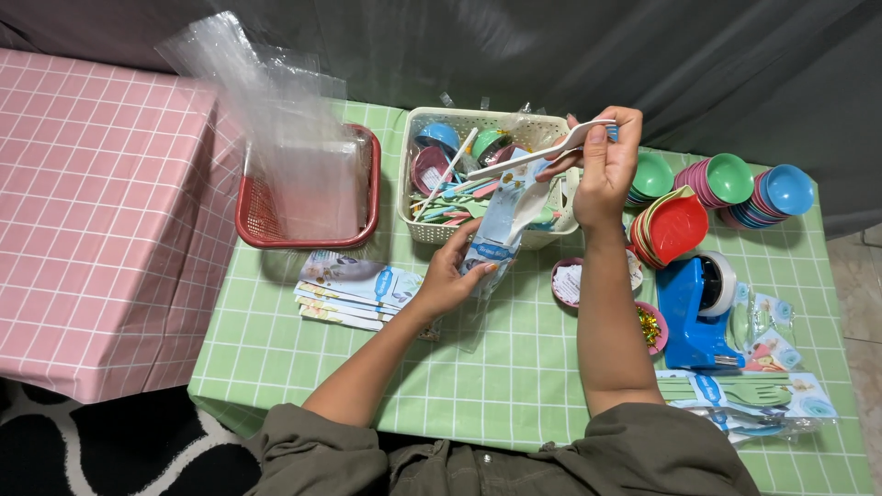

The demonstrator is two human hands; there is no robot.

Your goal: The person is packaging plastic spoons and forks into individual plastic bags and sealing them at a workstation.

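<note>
A: Right hand (604, 170) was pinched shut on a white plastic spoon (537, 152), held over the cream basket (432, 230). Left hand (452, 276), just below it, was closed around a clear packet with a blue card (501, 225).

B: Handling?

A: Spoon judged light, stiff and smooth; best gripped near the handle end. Packet looked thin, floppy and slippery; best held by the card.
</note>
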